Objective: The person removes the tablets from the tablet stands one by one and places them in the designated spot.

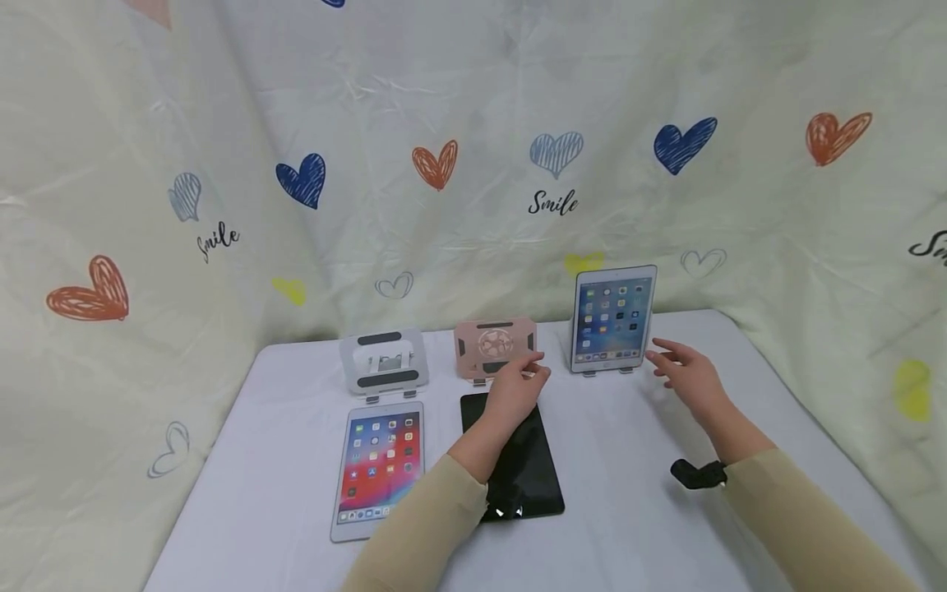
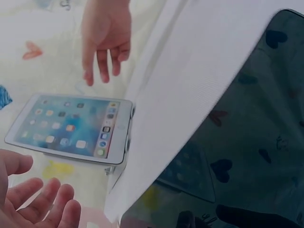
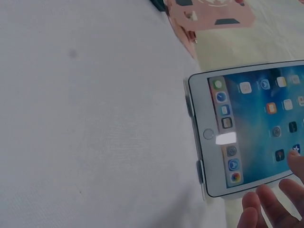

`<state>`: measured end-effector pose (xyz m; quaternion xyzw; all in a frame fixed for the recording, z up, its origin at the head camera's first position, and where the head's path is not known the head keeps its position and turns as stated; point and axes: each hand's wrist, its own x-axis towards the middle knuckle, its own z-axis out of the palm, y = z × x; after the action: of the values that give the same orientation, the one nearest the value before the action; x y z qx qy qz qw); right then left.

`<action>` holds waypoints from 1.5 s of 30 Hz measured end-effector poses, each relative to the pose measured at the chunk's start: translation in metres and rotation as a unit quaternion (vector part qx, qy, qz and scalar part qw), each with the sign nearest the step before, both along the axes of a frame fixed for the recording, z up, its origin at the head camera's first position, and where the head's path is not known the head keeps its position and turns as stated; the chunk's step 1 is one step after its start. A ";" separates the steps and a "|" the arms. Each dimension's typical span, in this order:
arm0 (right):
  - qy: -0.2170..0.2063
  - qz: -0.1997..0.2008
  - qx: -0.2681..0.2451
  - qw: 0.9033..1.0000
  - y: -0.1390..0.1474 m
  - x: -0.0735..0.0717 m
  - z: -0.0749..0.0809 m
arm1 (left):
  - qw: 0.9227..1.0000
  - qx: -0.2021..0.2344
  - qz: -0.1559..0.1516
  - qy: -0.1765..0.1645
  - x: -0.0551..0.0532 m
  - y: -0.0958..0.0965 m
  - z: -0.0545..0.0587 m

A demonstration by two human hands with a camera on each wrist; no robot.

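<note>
A white tablet (image 1: 614,319) with a lit blue home screen stands propped on a stand at the back right of the table. Just off its right edge hovers my right hand (image 1: 691,380), fingers loosely bent and holding nothing. My left hand (image 1: 514,390) hangs above the top of a dark tablet (image 1: 528,469) that lies flat, in front of a pink stand (image 1: 496,347). In the left wrist view, the fingers of the left hand (image 2: 40,204) are relaxed with nothing between them, apart from the white tablet (image 2: 71,126).
A second white tablet (image 1: 381,460) with a red and blue screen lies flat at the left. Behind it stands a grey-white stand (image 1: 385,362) with dark pads. A curtain (image 1: 473,230) printed with hearts hangs behind the white table (image 1: 259,460).
</note>
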<state>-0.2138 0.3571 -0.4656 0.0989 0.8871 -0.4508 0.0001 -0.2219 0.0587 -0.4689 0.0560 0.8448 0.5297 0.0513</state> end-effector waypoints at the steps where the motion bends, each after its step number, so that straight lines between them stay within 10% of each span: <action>1: 0.001 -0.003 -0.003 1.000 0.002 -0.001 0.000 | 1.000 0.002 0.001 -0.002 -0.001 0.003 0.001; 30: 0.046 -0.039 -0.047 0.997 -0.003 -0.037 0.033 | 1.000 -0.010 0.000 0.008 -0.041 0.057 0.029; 45: 0.029 -0.024 -0.056 0.998 -0.009 -0.042 0.038 | 0.999 -0.026 -0.025 0.033 -0.037 0.070 0.040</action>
<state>-0.2562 0.3481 -0.4273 0.1065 0.8577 -0.5021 -0.0313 -0.2594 0.1286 -0.4289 0.0933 0.8580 0.5036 0.0386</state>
